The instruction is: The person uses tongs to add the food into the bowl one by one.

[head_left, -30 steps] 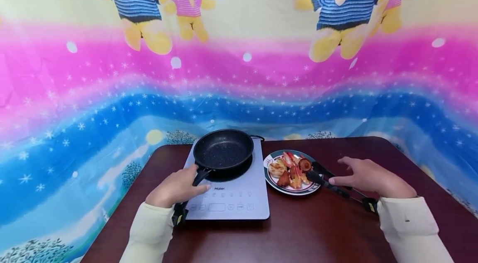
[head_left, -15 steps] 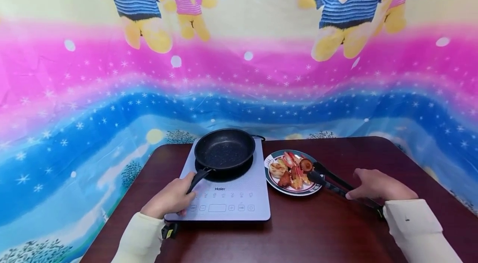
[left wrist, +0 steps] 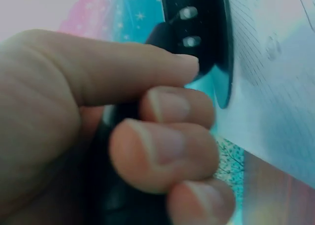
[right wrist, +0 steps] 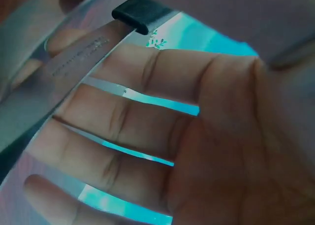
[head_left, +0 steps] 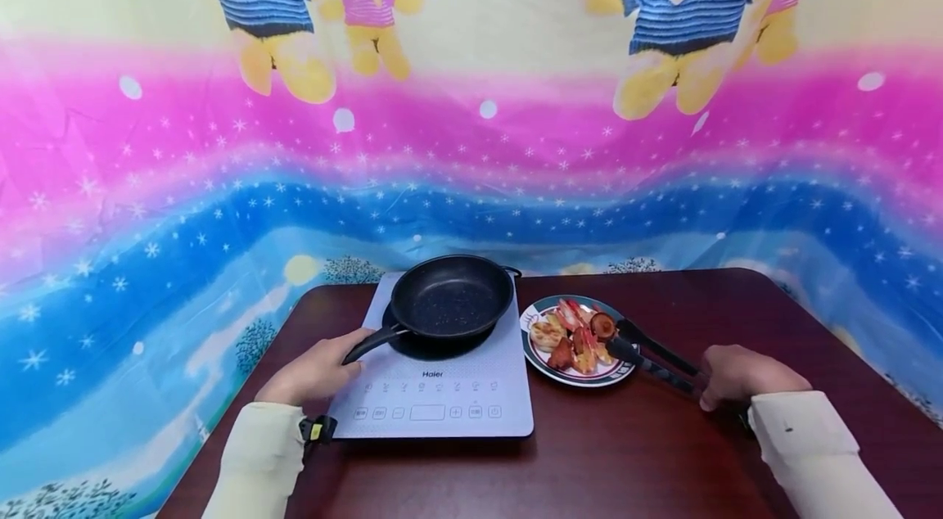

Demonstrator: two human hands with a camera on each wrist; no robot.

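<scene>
In the head view my left hand (head_left: 317, 370) grips the handle (head_left: 376, 341) of a black frying pan (head_left: 453, 298). Curled fingers (left wrist: 162, 146) wrap that handle in the left wrist view. The pan sits over the dark ring of a white Haier induction cooktop (head_left: 508, 392); whether its base touches is hidden. Off to the right, my right hand (head_left: 753, 376) holds metal tongs (head_left: 654, 369) with black tips. Their steel arms (right wrist: 59, 80) cross in front of my fingers in the right wrist view. The tongs' tips rest at the food (head_left: 585, 349) on a green-rimmed plate (head_left: 575, 379).
Everything stands on a dark red-brown table (head_left: 589, 453). A cartoon-bear cloth (head_left: 471, 159) hangs close behind the table's back edge. Behind the pan, a black cord (head_left: 514, 271) shows at the cooktop's far corner.
My left hand has closed round the pan handle and turned it left, and the pan has shifted slightly right. My right hand has moved back along the tongs and taken hold of them.
</scene>
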